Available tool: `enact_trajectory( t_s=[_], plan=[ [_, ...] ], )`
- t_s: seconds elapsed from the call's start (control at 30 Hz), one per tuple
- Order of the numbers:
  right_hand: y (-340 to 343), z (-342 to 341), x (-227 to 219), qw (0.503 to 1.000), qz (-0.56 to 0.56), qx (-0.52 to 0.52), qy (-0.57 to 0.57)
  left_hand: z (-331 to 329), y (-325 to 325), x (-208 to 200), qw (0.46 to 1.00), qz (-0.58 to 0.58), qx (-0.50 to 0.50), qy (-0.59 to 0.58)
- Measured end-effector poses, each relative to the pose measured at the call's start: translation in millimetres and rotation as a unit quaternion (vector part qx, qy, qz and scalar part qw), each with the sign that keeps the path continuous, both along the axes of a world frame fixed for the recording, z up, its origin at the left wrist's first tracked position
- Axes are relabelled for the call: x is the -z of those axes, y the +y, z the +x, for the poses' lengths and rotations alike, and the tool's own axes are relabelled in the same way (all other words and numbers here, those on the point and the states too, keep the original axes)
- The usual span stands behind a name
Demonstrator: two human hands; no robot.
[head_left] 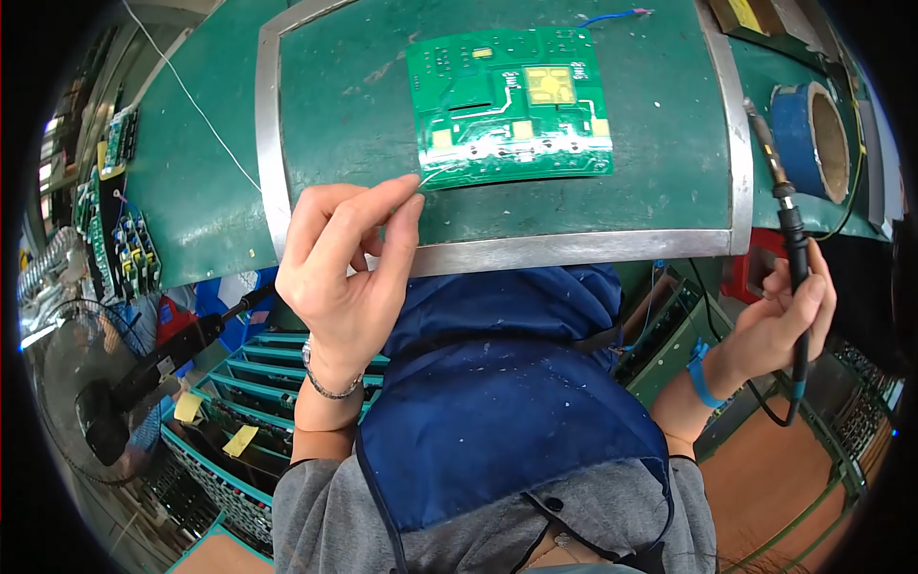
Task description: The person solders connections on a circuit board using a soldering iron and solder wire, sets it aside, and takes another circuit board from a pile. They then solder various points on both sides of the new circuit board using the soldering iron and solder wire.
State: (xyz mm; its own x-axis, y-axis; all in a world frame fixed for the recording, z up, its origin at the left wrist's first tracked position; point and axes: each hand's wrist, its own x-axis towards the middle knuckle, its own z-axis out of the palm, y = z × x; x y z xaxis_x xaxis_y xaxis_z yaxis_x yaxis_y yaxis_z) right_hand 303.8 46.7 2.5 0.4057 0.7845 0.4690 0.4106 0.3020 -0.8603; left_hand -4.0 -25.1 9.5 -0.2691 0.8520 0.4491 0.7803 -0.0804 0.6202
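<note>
A green circuit board with yellow square pads lies on the framed green work surface in front of me. At its near left corner, my left hand pinches a thin solder wire between thumb and fingertips. The wire's end reaches over the board's near edge. Off to the right, beyond the metal frame, my right hand grips a soldering iron by its black handle. The iron's tip points up and away, apart from the board.
A metal frame borders the work surface. A blue tape roll stands at the right. Behind the board lies a short blue wire. A thin pale strand crosses the left side. Below left are a fan and a teal rack.
</note>
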Motion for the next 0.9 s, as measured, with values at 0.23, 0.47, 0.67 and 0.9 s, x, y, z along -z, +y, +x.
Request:
enact_trajectory(
  t_s=[0.23, 0.47, 0.67, 0.9],
  plan=[
    [10.8, -50.6, 20.2, 0.988, -0.072, -0.064, 0.118, -16.3, -0.4, 4.7, 1.0, 0.003, -0.027, 0.003],
    [26.8, -62.5, 27.9, 0.979, -0.05, -0.107, 0.167, -26.4, 7.5, 4.0, 1.0, -0.004, -0.03, -0.004],
    [30.0, -56.2, 38.7, 0.961, -0.054, -0.132, 0.238, -37.5, 12.2, 7.0, 0.999, -0.011, -0.047, -0.001],
    [31.1, -55.7, 40.4, 0.951, -0.058, -0.167, 0.253, -43.9, 19.9, 4.6, 0.998, -0.026, -0.056, 0.006]
  ],
)
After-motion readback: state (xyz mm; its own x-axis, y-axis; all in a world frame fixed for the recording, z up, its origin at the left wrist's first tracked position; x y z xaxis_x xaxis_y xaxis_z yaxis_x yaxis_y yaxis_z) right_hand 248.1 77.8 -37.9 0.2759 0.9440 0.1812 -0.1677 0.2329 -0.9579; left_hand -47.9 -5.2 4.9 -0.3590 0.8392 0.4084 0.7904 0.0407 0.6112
